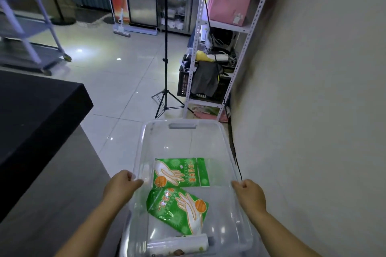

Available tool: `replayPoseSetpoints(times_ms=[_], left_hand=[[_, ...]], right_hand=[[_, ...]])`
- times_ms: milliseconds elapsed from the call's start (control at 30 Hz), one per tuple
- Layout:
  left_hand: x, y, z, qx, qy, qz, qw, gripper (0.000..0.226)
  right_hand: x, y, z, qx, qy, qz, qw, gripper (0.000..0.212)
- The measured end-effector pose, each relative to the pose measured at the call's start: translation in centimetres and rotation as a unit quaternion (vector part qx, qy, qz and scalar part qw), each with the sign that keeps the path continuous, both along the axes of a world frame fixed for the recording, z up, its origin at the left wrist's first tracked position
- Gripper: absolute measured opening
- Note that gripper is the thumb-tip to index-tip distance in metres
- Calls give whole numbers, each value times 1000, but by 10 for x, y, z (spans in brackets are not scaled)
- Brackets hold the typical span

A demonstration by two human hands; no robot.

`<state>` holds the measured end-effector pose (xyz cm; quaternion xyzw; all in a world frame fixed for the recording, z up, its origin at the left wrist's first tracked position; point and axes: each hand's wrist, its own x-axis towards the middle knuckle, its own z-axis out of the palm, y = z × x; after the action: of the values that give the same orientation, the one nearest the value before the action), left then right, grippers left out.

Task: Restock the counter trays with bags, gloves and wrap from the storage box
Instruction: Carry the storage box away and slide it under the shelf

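Observation:
A clear plastic storage box [183, 126] is in front of me, above the tiled floor. My left hand [122, 185] grips its left rim and my right hand [249, 195] grips its right rim. Inside lie two green glove packs, one flat at the far side [188, 170] and one tilted nearer me [177, 208]. A roll of wrap or bags [177, 245] lies across the near end of the box.
The dark counter [37, 115] stands to my left. A light stand tripod [166, 98] and a white metal shelf rack [213, 81] with a black crate stand ahead. A plain wall runs along the right. A wheeled cart [31, 44] is at the far left.

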<state>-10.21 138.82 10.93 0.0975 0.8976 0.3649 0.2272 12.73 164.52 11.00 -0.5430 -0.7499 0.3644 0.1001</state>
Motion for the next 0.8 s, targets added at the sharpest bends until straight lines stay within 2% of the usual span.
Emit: replayPoseSetpoints(times_ms=[33,133,267,433,633,800], left_hand=[[-9,11,3,-2,1,9,1000,32],[-35,42,11,-6,22,56,998,17],[-74,74,19,-34,45,97,994,12],[-139,103,17,-44,40,133,989,9],[-243,138,1,-54,36,172,983,19],[-324,181,10,-23,40,214,976,6]], right_hand=[[-15,17,0,-4,-1,10,1000,41],[-63,64,6,-9,0,52,999,39],[-130,109,12,-34,-1,111,993,29],[-216,152,7,-32,-4,150,988,34],[-329,179,7,-25,-13,158,987,35],[-410,210,24,-12,0,151,988,37]])
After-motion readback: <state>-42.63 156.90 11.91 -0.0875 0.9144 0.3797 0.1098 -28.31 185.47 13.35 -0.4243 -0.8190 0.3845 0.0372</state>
